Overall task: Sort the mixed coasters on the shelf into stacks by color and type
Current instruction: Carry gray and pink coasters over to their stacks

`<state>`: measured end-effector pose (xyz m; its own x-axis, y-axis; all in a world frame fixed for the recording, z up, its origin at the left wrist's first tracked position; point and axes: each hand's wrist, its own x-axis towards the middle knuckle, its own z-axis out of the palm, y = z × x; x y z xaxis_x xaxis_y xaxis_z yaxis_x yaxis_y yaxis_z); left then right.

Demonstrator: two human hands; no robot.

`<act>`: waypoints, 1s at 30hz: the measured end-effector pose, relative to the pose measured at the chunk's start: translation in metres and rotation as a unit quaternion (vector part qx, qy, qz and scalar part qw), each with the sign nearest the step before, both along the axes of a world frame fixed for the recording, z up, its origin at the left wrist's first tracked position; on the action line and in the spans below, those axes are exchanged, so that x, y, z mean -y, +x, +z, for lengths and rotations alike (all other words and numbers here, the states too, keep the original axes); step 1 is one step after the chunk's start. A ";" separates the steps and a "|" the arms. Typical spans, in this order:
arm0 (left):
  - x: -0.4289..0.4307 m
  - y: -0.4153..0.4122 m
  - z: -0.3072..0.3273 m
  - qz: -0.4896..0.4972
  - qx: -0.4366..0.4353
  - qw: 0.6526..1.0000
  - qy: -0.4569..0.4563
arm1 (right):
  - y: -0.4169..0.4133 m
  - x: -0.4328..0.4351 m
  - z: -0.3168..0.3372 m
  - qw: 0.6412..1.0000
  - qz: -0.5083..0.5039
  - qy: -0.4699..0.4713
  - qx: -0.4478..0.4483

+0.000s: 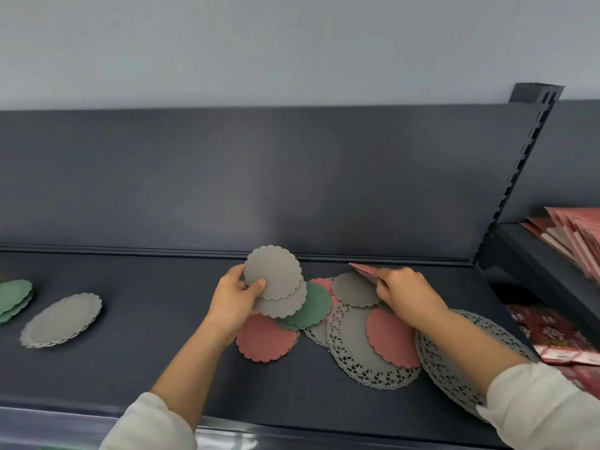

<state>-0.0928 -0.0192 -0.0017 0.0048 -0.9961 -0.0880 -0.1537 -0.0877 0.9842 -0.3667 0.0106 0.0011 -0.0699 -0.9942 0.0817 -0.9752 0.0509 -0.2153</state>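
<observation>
My left hand [235, 298] grips two grey scalloped coasters [272, 274], lifted above the mixed pile in the middle of the dark shelf [146, 368]. My right hand [406, 292] pinches a tilted pink coaster [365, 271] at the pile's far side. Under the hands lie pink coasters [264, 341], green coasters [310, 308], a grey one [352, 290] and larger grey lace doilies [357, 358]. At the far left sit a grey stack [61, 319] and a green stack [13, 298].
More lace doilies [444, 362] lie under my right forearm. Red packets [558, 339] fill the right end, and more red packets [581, 235] stand on the neighbouring shelf. The shelf's back panel [259, 177] rises close behind the pile.
</observation>
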 end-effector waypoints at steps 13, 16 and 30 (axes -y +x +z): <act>-0.032 -0.004 0.002 0.040 -0.008 0.999 -0.032 | -0.007 -0.037 0.023 0.872 -0.105 -0.176 0.445; -0.047 -0.008 0.002 0.037 -0.012 0.999 -0.027 | -0.004 -0.050 0.025 0.866 -0.094 -0.200 0.448; -0.112 0.000 0.000 0.070 -0.012 0.997 -0.040 | 0.035 -0.091 0.008 0.863 -0.006 -0.270 0.426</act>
